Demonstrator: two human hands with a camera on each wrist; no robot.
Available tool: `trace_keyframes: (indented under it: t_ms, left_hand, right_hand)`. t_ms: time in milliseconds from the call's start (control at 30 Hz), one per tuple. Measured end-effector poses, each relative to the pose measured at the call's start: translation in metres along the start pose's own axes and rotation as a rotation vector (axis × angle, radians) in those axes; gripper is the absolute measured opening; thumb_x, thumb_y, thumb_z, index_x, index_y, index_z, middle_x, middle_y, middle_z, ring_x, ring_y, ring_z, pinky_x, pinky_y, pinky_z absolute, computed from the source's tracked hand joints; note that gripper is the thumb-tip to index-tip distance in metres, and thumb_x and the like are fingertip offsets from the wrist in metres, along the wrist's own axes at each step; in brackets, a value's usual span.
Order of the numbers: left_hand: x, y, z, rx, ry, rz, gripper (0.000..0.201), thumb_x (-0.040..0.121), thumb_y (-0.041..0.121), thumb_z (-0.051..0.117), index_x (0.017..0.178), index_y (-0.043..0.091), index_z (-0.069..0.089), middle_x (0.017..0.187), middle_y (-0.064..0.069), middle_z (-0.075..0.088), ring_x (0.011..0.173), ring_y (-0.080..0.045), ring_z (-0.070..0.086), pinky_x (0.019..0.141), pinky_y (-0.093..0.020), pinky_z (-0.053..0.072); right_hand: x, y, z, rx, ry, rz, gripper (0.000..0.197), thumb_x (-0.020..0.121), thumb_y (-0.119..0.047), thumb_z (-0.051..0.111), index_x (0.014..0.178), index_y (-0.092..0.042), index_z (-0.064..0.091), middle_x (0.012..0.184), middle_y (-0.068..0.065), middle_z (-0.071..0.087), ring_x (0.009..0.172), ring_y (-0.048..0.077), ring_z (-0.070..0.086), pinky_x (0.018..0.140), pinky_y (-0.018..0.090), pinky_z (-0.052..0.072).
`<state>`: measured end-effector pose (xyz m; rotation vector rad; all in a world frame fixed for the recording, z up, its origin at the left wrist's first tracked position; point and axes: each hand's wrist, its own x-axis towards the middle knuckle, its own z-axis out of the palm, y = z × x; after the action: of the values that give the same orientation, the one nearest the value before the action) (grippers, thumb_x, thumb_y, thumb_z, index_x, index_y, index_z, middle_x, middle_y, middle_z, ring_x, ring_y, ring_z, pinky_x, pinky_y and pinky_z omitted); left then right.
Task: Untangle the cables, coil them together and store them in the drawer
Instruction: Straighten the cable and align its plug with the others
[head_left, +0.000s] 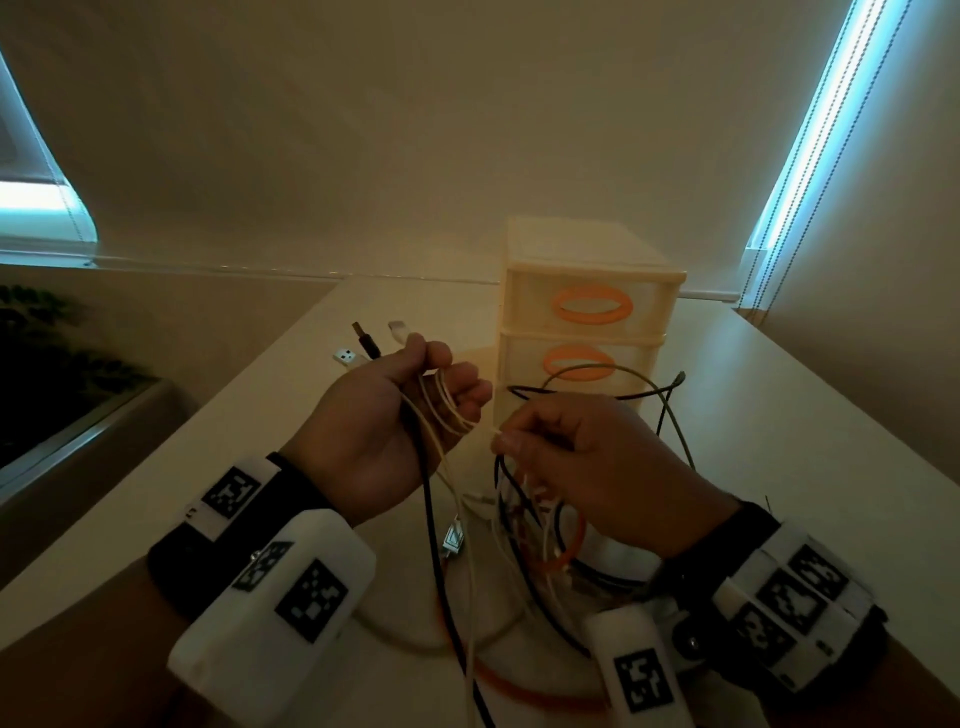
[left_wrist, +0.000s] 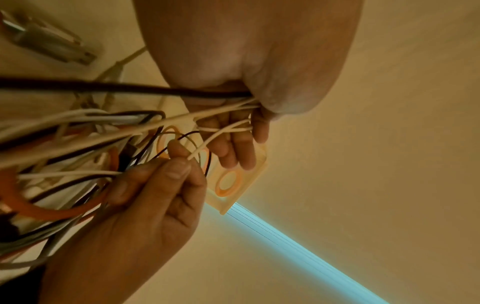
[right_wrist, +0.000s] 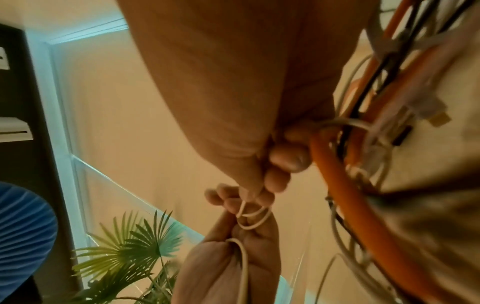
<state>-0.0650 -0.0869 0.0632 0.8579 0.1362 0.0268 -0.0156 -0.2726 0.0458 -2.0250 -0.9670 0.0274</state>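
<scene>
Both hands are raised over the table (head_left: 779, 415): the left hand (head_left: 384, 415) curls its fingers around a bundle of cables (head_left: 441, 415), plugs sticking out above. Just beside it, the right hand (head_left: 587, 467) pinches a thin white cable (head_left: 496, 431), with the tangle (head_left: 545, 545) hanging below, in front of the closed drawers (head_left: 587, 322).

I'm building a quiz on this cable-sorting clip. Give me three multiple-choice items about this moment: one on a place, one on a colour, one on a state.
1. Where is the drawer unit?
A. On the table, beyond the hands
B. On the floor
C. In the person's lap

2. What colour are the drawer handles?
A. Blue
B. Orange
C. Black

3. What is the left hand doing?
A. Lying flat on the table
B. Pulling a drawer open
C. Holding thin white cable loops

Answers: 1 A, the head view shows it standing on the table behind both hands. 2 B, both visible oval handles are orange. 3 C, its fingers curl round the loops while the right hand pinches a strand.
</scene>
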Motion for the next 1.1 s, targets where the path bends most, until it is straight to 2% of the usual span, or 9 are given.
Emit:
trace_keyframes:
  t_ms: [133,233,333,500,567,633,833,1000,1100]
  left_hand:
    - [0.002,0.000,0.001,-0.017,0.041,0.051,0.041,0.108,0.035,0.040,0.087,0.007,0.062,0.085,-0.013,0.074,0.081,-0.027,0.075,0.075,-0.034,0.063]
    - [0.001,0.001,0.002,-0.061,0.019,0.063,0.041,0.109,0.032,0.038,0.101,0.001,0.063,0.109,-0.024,0.074,0.098,-0.035,0.074,0.086,-0.042,0.059]
    - [0.001,0.000,0.002,-0.120,0.032,0.057,0.043,0.109,0.032,0.036,0.112,-0.001,0.063,0.113,-0.024,0.072,0.102,-0.036,0.073,0.086,-0.042,0.059]
    - [-0.001,0.004,0.004,-0.268,0.058,0.079,0.039,0.107,0.031,0.044,0.097,0.002,0.069,0.085,-0.012,0.074,0.085,-0.030,0.076,0.067,-0.033,0.064]
    - [0.001,0.008,0.000,-0.301,0.053,0.067,0.035,0.107,0.030,0.045,0.090,0.007,0.066,0.069,-0.002,0.060,0.067,-0.019,0.069,0.054,-0.025,0.056]
    - [0.005,0.011,-0.005,-0.289,0.028,0.054,0.035,0.108,0.030,0.041,0.085,0.010,0.059,0.064,0.003,0.043,0.057,-0.011,0.052,0.048,-0.020,0.044]
    - [0.008,0.019,-0.010,-0.180,-0.011,0.078,0.037,0.108,0.023,0.035,0.076,0.014,0.051,0.061,0.005,0.028,0.053,-0.009,0.035,0.046,-0.019,0.031]
    - [0.006,0.052,-0.017,-0.289,0.023,0.217,0.025,0.089,0.007,0.042,0.068,0.017,0.049,0.061,0.008,0.026,0.051,-0.008,0.036,0.047,-0.019,0.032]
    - [0.005,0.055,-0.019,-0.287,0.018,0.264,0.023,0.088,0.008,0.044,0.068,0.018,0.050,0.062,0.008,0.027,0.053,-0.007,0.036,0.048,-0.018,0.030]
  right_hand:
    - [0.001,0.002,0.006,-0.015,0.128,-0.034,0.016,0.099,-0.023,0.060,0.084,-0.029,0.066,0.068,0.000,0.066,0.061,0.016,0.061,0.060,0.029,0.053]
    - [0.001,0.000,0.006,0.067,0.058,-0.008,0.016,0.098,-0.020,0.061,0.084,-0.024,0.066,0.068,-0.002,0.067,0.061,0.010,0.063,0.060,0.025,0.054]
    - [0.000,0.001,0.002,0.172,0.041,0.014,0.013,0.098,-0.016,0.061,0.087,-0.015,0.068,0.067,0.000,0.067,0.057,0.007,0.060,0.055,0.019,0.048]
    - [-0.002,0.003,-0.002,0.058,-0.122,0.051,0.010,0.097,-0.025,0.064,0.090,-0.024,0.070,0.079,-0.002,0.074,0.067,0.008,0.068,0.065,0.024,0.056]
    - [-0.002,0.008,0.000,-0.074,-0.126,0.046,0.007,0.093,-0.031,0.069,0.100,-0.032,0.070,0.089,-0.013,0.074,0.081,0.001,0.069,0.078,0.024,0.057]
    - [-0.002,0.012,-0.002,-0.170,-0.142,0.055,0.028,0.086,-0.036,0.076,0.112,-0.039,0.065,0.096,-0.019,0.071,0.091,-0.006,0.065,0.081,0.016,0.054]
    - [-0.004,0.013,-0.020,-0.295,-0.273,0.123,0.023,0.080,-0.043,0.079,0.099,-0.040,0.068,0.095,-0.021,0.070,0.092,-0.013,0.062,0.078,0.011,0.051]
    - [-0.001,0.013,-0.045,-0.329,-0.133,0.096,0.027,0.074,-0.053,0.073,0.100,-0.050,0.066,0.099,-0.034,0.067,0.094,-0.015,0.062,0.085,0.017,0.051]
    - [-0.003,0.009,-0.052,-0.251,-0.104,0.047,0.028,0.080,-0.052,0.076,0.106,-0.050,0.067,0.105,-0.029,0.067,0.101,-0.009,0.063,0.083,0.014,0.050]
